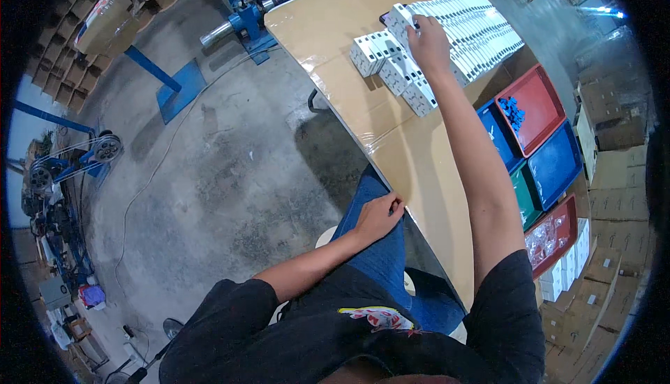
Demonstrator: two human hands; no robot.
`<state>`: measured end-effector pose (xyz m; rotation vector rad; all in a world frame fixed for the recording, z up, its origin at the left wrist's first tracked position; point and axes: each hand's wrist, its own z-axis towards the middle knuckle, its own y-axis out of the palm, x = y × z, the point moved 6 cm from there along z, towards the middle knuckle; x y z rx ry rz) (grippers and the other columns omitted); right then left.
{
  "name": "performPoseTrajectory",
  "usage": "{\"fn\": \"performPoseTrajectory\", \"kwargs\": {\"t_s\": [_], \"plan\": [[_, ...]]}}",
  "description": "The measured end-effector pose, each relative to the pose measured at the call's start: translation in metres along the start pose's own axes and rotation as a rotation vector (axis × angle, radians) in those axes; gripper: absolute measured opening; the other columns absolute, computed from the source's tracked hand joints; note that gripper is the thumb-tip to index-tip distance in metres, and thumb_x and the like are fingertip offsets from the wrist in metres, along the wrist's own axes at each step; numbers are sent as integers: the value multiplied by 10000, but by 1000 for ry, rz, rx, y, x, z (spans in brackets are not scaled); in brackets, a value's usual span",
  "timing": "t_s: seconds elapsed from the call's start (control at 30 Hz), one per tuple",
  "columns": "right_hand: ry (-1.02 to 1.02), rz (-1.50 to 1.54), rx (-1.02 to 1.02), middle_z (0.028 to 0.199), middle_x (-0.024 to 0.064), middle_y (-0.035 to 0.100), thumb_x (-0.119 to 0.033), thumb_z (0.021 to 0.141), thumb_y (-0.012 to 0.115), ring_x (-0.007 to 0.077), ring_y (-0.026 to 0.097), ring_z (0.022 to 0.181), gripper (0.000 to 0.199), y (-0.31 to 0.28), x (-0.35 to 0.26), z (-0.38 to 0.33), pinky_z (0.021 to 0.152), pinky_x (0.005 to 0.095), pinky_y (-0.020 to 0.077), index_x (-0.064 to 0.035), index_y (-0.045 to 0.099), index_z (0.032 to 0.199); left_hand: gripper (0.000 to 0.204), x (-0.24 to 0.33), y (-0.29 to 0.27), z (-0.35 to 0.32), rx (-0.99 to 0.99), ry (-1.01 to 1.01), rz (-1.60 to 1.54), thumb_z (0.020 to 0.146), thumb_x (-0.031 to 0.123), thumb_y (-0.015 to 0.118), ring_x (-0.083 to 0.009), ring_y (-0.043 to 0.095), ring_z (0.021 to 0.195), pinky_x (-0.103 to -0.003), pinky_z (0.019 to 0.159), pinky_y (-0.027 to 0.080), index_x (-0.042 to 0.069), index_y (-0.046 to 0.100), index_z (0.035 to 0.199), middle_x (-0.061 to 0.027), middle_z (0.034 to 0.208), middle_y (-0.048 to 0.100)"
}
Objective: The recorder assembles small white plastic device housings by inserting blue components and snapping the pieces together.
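My right hand (pixel 427 40) reaches far across the cardboard-covered table (pixel 391 133), its fingers closed on a white socket unit (pixel 400 17) at the head of a long row of white socket units (pixel 474 31). Closer to me lie two short rows of the same white units (pixel 391 63). My left hand (pixel 380 216) rests on my knee by the table's near edge, fingers curled, with nothing in it.
Red, blue and green trays (pixel 541 146) stand to the right of the table; one red tray holds small blue parts (pixel 511 110). Cardboard boxes (pixel 614 174) are stacked further right. Blue machine frames (pixel 244 17) and a cable lie on the concrete floor at left.
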<state>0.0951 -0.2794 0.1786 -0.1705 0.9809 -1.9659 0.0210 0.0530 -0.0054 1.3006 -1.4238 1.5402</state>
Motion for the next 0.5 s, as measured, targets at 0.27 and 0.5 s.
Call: {"fn": "performPoseTrajectory", "kwargs": {"t_s": [0.27, 0.5], "plan": [[24, -66, -66, 984, 172, 641, -172, 875, 721, 396, 654, 962, 192, 24, 3, 4, 822, 495, 557, -24, 666, 983, 166, 2, -3, 1, -8, -14, -1, 954, 200, 626, -307, 705, 752, -430, 674, 534, 43, 655, 1000, -122, 806, 700], [-25, -335, -135, 1069, 140, 629, -254, 838, 763, 329, 642, 1087, 240, 30, -3, -2, 910, 497, 535, -65, 682, 963, 184, -3, -1, 1, -6, -11, -12, 948, 220, 643, -319, 714, 776, -438, 692, 541, 45, 655, 1002, -127, 823, 709]]}}
